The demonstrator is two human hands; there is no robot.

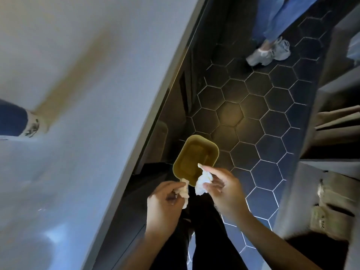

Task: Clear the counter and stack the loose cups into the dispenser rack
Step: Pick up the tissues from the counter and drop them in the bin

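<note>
Open floor of dark six-sided tiles ahead and to the right, with lots of room to reach; blocked on the left by the long white counter edge, close beside the left hand. Blocked far ahead by another person's legs and shoes; blocked on the right by shelves holding brown paper bags.
</note>
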